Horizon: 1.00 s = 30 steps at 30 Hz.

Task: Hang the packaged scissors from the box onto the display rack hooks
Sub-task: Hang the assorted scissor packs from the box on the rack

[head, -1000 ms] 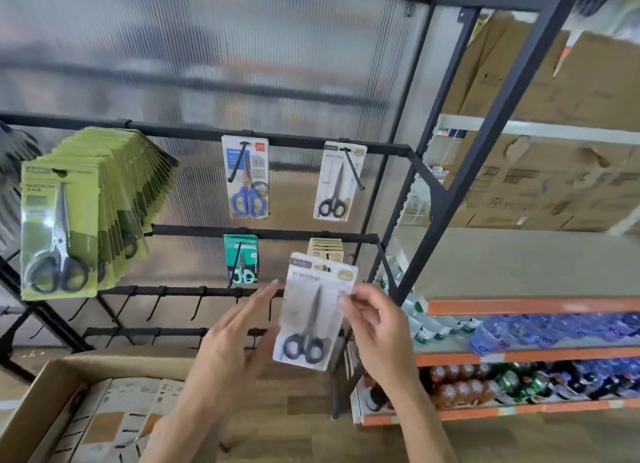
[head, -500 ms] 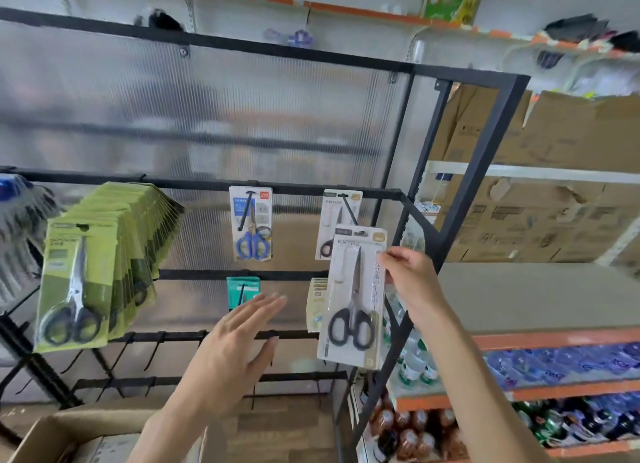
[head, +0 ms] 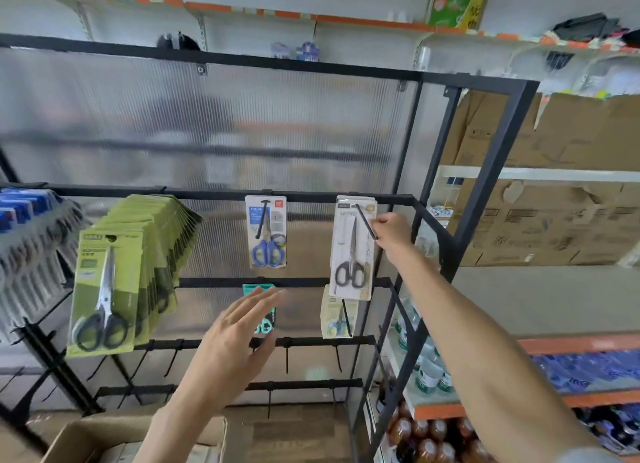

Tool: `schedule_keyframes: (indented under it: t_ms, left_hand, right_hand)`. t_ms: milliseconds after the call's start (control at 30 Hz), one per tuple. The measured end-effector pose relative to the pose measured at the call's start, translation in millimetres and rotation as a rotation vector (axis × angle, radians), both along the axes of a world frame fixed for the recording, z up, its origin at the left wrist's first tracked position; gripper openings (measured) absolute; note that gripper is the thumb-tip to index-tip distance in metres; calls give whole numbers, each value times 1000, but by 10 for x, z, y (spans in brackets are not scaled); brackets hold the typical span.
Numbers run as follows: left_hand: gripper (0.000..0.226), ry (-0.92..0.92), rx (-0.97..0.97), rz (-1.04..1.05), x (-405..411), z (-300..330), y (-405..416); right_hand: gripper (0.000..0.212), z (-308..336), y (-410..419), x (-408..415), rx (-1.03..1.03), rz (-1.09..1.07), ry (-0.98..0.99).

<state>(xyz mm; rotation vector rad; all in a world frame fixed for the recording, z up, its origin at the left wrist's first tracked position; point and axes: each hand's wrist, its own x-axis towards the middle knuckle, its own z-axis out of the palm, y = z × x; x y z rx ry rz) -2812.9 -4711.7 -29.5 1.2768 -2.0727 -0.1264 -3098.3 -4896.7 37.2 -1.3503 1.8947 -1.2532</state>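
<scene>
A white pack of black-handled scissors hangs at the right hook of the black display rack. My right hand pinches the pack's upper right edge beside that hook. My left hand floats with spread fingers in front of the lower rack bars, holding nothing. The cardboard box with more packs sits at the bottom left.
A blue-handled scissors pack hangs to the left, a thick row of green packs further left. Smaller packs hang on the row below. Bare hooks line the lower bars. Shelves with bottles and cartons stand to the right.
My right hand lifted the white pack from waist height up to the top-row right hook. My left hand let go of it and stayed low. The view tilted upward.
</scene>
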Motion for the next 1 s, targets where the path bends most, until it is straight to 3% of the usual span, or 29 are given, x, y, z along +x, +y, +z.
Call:
schedule_keyframes:
  t_ms: [100,233,433,700,1000]
  left_hand:
    - [62,67,6,29,50,35,33]
    - [56,131,13,75,91,-17,90]
    - [53,154,90,50,-26,-360,179]
    - [54,120,244,9,-148,-875,411]
    - [61,39,518,118,52,-1710,1442]
  right_hand:
    - [18,-97,-160,-21,-53,-73,146]
    - [27,-313,-69,-31,-27,-85,165]
    - [49,-885,654,135,23,228,287]
    - [57,-1694,1763,211,105,451,549]
    - [63,-2606,2781,427,275,730,552]
